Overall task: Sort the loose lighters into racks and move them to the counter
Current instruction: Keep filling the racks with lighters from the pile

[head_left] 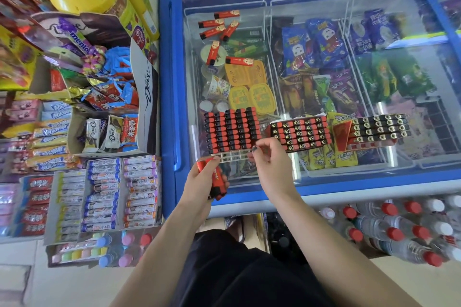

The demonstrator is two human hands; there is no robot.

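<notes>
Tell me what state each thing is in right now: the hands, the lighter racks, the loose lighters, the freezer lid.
Left hand: gripping a bunch of red lighters.
Right hand: pinching a lighter at the near rack's edge.
Near rack: almost full, front row empty.
Middle rack: full.
Right rack: full.
Loose lighters: lying scattered on the glass.
Freezer lid: closed.

Freezer lid [324, 2] — racks [230, 132], perhaps seven lighters [217, 23]

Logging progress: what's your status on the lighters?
Left hand holds spare lighters. Right hand fingers at the near rack, front row empty. Six loose lighters remain on the freezer lid.
</notes>
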